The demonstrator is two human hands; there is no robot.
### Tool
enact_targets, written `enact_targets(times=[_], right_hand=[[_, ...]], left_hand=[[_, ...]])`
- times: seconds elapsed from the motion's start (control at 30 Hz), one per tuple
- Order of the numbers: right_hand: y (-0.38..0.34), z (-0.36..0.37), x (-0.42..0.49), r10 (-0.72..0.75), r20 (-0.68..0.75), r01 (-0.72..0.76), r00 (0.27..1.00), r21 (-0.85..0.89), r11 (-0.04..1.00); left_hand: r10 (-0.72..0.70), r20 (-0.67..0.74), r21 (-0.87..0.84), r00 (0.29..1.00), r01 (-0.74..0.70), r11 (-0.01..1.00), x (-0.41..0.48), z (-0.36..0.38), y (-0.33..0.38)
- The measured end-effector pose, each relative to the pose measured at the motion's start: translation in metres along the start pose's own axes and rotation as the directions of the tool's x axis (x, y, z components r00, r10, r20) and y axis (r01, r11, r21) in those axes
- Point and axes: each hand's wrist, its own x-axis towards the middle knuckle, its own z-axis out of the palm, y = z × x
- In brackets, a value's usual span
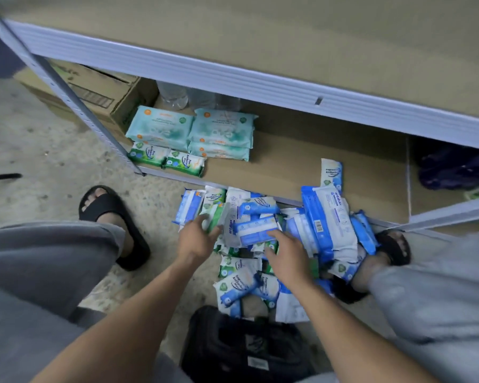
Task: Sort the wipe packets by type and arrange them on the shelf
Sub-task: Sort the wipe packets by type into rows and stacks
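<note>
A loose pile of wipe packets, blue-and-white and green-and-white, lies on the floor by the bottom shelf. On that shelf's left end sit stacked pale teal packets with two small green packets in front. One white-blue packet leans upright on the shelf edge. My left hand hovers over a green packet at the pile's left, fingers spread. My right hand rests in the pile's middle, fingers touching a blue packet; no clear grip shows.
Cardboard boxes and clear plastic bottles stand at the shelf's back left. A metal upright runs diagonally at left. A black bag lies on the floor below the pile. My sandalled feet flank the pile. Dark items sit at far right.
</note>
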Motion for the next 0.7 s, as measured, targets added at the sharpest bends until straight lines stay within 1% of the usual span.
enact_targets(times=[0.03,0.1,0.2,0.4,0.53,0.7], right_hand=[[0.005,0.004,-0.009,0.076,-0.041,-0.073,0.996,0.066,0.995],[0.011,0.009,-0.024,0.227,-0.074,-0.212,0.971,0.174,0.962],[0.020,0.014,-0.040,0.357,-0.044,-0.335,0.933,0.256,0.907],[0.034,0.011,-0.044,0.440,0.026,-0.426,0.898,0.310,0.850],[0.042,0.012,-0.035,0.502,0.070,-0.489,0.862,0.375,0.788],[0.046,0.021,-0.027,0.568,0.126,-0.563,0.814,0.413,0.716]], left_hand=[[-0.003,0.005,-0.038,1.000,0.003,0.999,-0.008,0.002,0.001],[0.002,0.018,-0.103,1.000,0.000,0.995,-0.025,0.006,0.003],[0.005,0.038,-0.152,0.999,0.001,0.988,-0.046,0.014,0.009],[0.057,0.058,-0.115,0.997,-0.050,0.992,-0.059,0.020,0.019],[0.084,0.040,-0.092,0.996,-0.080,0.993,-0.045,0.021,0.024],[0.086,0.053,-0.080,0.995,-0.082,0.993,-0.025,0.030,0.027]])
